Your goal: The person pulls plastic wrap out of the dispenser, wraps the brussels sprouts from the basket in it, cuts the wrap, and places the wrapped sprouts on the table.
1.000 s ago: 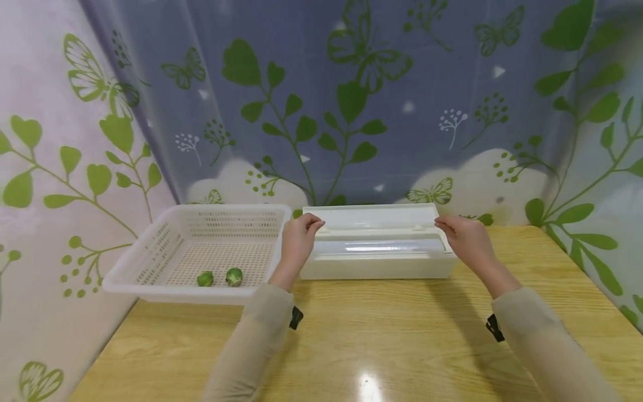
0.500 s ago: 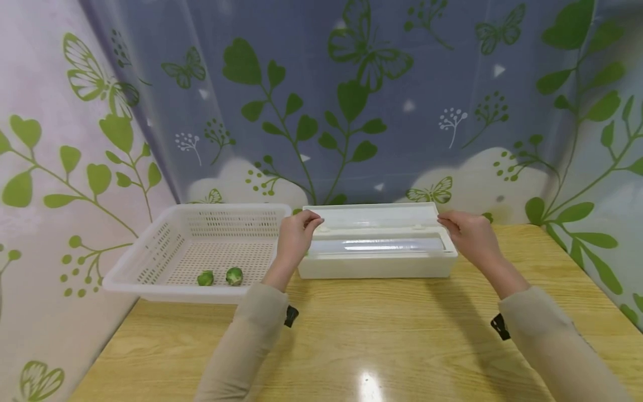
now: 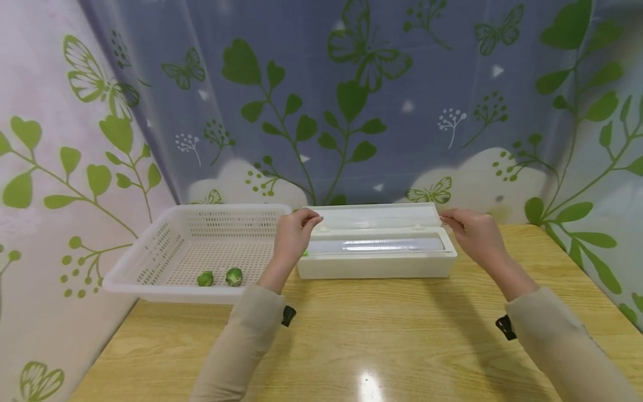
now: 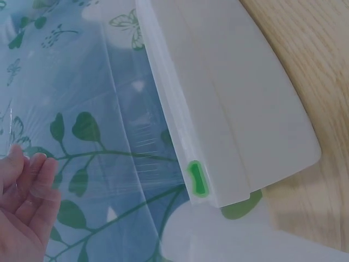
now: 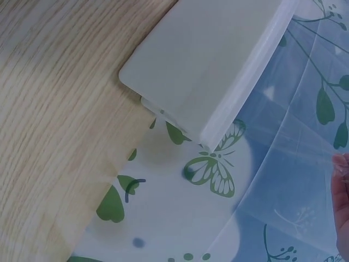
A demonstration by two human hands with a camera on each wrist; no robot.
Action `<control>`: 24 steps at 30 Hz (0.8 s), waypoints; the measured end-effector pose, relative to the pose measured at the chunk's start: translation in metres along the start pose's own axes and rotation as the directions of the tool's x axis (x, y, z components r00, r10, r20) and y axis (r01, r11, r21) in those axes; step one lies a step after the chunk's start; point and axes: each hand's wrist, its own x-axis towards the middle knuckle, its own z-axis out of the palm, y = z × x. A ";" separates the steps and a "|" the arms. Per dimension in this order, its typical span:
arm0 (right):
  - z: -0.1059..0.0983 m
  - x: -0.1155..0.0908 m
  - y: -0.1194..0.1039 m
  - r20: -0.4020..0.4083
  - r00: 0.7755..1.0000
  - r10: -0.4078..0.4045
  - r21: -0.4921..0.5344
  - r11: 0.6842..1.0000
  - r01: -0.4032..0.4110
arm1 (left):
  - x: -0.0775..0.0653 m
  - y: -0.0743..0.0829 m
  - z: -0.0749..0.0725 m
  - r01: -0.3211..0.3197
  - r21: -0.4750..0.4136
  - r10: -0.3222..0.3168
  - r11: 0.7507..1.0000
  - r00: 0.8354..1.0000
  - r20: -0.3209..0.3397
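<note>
A long white cling film dispenser (image 3: 377,269) stands on the table with its lid (image 3: 377,215) raised, a shiny film roll (image 3: 382,245) showing inside. My left hand (image 3: 294,237) is at its left end, thumb and fingertips pinching a corner of clear cling film (image 4: 128,155). In the left wrist view the film stretches, creased, from the dispenser's edge to that hand. Off the right end, my right hand (image 3: 474,233) pinches the film's other corner; the right wrist view shows only part of this hand (image 5: 341,199). A green slider (image 4: 198,178) sits at the dispenser's left end.
Left of the dispenser is a white plastic basket (image 3: 191,292) with two Brussels sprouts (image 3: 234,276) inside. Both stand on a wood-grain table (image 3: 382,329). Behind hangs a blue curtain (image 3: 311,84) with leaves and butterflies.
My hands have drawn slightly apart, the right one moving outward to the right and the left one a little left. The dispenser has shifted very slightly left.
</note>
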 end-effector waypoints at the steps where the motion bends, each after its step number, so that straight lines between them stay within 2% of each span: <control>1: -0.001 0.000 0.000 -0.001 1.000 0.000 0.000 1.000 0.000 | 0.000 0.001 -0.001 0.001 -0.003 -0.001 1.000 1.000 0.000; 6: -0.005 0.002 -0.002 -0.005 1.000 -0.007 0.004 1.000 0.007 | -0.001 0.005 -0.004 0.001 -0.021 -0.001 1.000 1.000 -0.006; 24: -0.020 0.005 -0.008 -0.025 0.999 -0.039 0.002 0.999 0.039 | 0.001 0.016 -0.016 -0.092 -0.012 0.092 0.996 0.995 -0.048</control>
